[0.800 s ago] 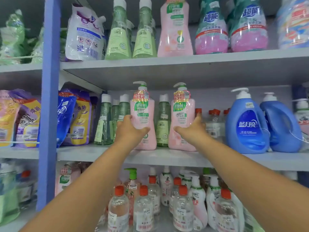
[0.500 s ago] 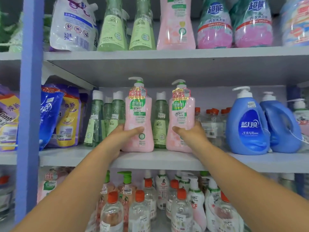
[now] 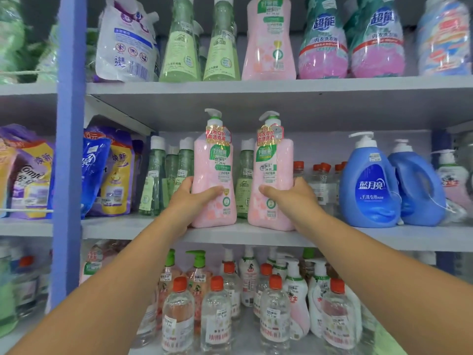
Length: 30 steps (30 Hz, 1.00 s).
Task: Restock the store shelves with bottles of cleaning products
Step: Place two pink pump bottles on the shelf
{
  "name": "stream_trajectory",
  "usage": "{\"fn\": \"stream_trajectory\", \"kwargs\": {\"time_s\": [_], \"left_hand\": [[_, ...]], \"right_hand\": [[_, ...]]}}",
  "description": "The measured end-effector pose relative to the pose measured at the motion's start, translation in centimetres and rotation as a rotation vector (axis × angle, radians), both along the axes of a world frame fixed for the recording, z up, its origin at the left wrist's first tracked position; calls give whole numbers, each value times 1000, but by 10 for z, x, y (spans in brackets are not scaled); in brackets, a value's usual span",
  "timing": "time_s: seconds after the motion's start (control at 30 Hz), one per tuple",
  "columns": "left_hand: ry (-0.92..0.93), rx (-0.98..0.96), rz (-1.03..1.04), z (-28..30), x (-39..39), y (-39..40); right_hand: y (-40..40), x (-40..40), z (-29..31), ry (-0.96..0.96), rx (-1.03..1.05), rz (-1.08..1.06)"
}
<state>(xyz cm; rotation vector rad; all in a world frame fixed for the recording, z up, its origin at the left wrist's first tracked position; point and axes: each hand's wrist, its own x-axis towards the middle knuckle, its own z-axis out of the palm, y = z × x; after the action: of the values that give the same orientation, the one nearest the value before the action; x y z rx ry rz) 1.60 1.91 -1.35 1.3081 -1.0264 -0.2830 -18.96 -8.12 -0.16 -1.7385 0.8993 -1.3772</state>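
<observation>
Two pink pump bottles stand upright side by side at the front of the middle shelf [image 3: 256, 235]. My left hand [image 3: 190, 204] grips the left pink bottle [image 3: 213, 175] low on its body, thumb across the front. My right hand [image 3: 289, 198] grips the right pink bottle [image 3: 273, 172] the same way from its right side. Both bottle bases rest on the shelf board. Behind them stand slim green bottles [image 3: 156, 175].
Blue detergent jugs [image 3: 368, 185] stand right of the pink bottles, with clear red-capped bottles [image 3: 317, 180] behind. Refill pouches [image 3: 112, 170] fill the left. A blue upright post [image 3: 69, 149] divides the shelving. The upper shelf [image 3: 256, 85] hangs close above the pumps. Small bottles [image 3: 217, 311] crowd the lower shelf.
Both hands have stayed on the pink bottles, which sit slightly further forward and closer together on the shelf. The view has shifted a little.
</observation>
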Motion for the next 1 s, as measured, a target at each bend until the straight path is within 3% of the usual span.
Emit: {"fn": "stream_trajectory", "kwargs": {"time_s": [0.57, 1.0], "left_hand": [[14, -134, 265, -14, -95, 126], [15, -70, 463, -67, -104, 267]], "right_hand": [[71, -50, -25, -220, 19, 482], [165, -13, -92, -158, 101, 801]]}}
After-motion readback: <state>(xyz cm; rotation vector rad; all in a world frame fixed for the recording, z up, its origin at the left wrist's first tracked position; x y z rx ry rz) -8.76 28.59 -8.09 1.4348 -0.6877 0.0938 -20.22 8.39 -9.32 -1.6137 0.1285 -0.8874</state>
